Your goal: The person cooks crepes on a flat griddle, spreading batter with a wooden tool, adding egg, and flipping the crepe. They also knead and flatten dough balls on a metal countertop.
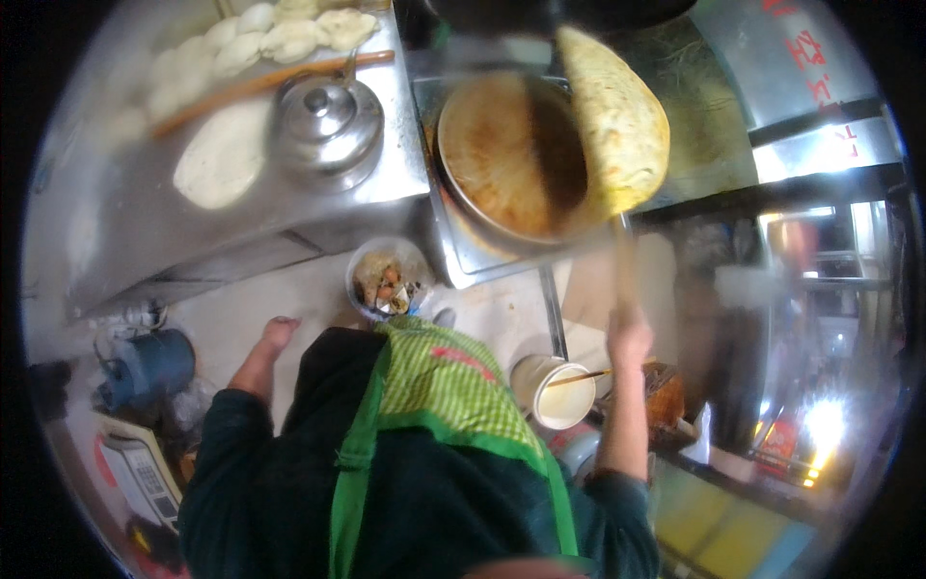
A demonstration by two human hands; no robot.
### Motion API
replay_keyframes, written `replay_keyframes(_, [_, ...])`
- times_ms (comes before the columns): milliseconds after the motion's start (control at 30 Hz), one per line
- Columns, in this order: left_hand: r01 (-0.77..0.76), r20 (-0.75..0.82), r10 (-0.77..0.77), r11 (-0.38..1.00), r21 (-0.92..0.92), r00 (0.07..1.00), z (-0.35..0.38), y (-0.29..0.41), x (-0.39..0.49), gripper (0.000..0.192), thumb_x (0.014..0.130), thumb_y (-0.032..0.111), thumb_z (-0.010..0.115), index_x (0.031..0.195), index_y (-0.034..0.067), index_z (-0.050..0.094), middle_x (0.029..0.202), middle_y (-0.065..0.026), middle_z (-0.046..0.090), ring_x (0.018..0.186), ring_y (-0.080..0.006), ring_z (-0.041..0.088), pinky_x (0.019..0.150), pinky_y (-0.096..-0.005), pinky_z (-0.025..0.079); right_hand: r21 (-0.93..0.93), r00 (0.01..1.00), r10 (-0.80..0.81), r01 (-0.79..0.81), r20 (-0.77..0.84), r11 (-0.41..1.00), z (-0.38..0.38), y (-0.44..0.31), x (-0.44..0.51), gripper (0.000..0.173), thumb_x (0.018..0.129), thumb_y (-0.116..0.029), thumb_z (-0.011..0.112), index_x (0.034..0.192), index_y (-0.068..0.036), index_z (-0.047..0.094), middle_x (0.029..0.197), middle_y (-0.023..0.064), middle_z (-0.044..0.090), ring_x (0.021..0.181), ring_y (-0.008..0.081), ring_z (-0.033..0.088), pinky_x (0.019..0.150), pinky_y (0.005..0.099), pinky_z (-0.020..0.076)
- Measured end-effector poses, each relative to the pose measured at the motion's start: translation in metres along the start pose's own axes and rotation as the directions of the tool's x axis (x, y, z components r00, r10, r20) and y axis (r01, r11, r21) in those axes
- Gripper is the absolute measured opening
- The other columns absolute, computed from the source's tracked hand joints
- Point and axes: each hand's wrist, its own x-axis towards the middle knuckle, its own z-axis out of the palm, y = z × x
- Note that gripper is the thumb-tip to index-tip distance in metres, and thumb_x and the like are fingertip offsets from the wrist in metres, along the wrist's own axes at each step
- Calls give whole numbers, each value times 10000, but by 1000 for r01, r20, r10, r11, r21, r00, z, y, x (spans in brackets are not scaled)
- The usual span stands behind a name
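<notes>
My right hand (630,336) is shut on a long wooden handle (626,268) whose far end meets a large flatbread (622,123). The flatbread is pale with browned spots, yellowish at its near end, and hangs over the right side of a round pan (499,155). Brown colour covers the pan's inside, with a darker band at the right. What supports the flatbread at the handle's end is hidden. My left hand (280,331) hangs low before the steel counter (347,217), away from the pan. Nothing shows in it, and its fingers are too small to make out.
On the counter are a lidded metal pot (329,130), a rolled dough sheet (223,152), a wooden rolling pin (268,83) and several dough pieces (239,51). Below stand a waste bin (391,282) and a white bucket (553,391) with a stick. A dark round plate (564,11) overhangs the pan.
</notes>
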Motion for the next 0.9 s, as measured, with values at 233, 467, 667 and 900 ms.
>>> replay_keyframes(233, [-233, -75, 228, 971, -55, 971, -16, 70, -41, 327, 898, 307, 643, 981, -7, 678, 936, -114, 682, 879, -215, 607, 830, -339, 464, 266, 955, 59, -140, 290, 954, 118, -58, -61, 519, 765, -94, 641, 1270, -138, 528, 1085, 207, 592, 965, 392, 607, 844, 458, 501])
replay_keyframes(467, [-400, -341, 266, 815, -420, 902, -69, 193, -23, 388, 975, 407, 493, 806, 73, 597, 750, -5, 540, 714, -127, 470, 671, -307, 401, 478, 889, 203, -399, 410, 783, 117, -28, -95, 450, 796, -168, 691, 1207, -27, 574, 1034, 249, 646, 982, 385, 629, 849, 416, 497])
replay_keyframes(667, [-588, -582, 301, 704, -398, 755, -151, 296, 45, 351, 983, 403, 469, 953, 68, 568, 915, -20, 571, 862, -119, 515, 768, -306, 432, 494, 943, 190, -307, 273, 814, 106, 23, -132, 446, 795, -133, 659, 1218, -20, 576, 1051, 240, 651, 974, 372, 637, 852, 413, 497])
replay_keyframes(900, [-398, -206, 379, 550, -734, 902, -178, 385, 13, 363, 956, 432, 537, 895, 75, 552, 628, -14, 526, 512, -131, 483, 497, -253, 389, 402, 823, 383, -547, 420, 734, 104, 62, -184, 371, 791, -112, 675, 1140, -8, 604, 979, 231, 658, 932, 376, 642, 831, 412, 496])
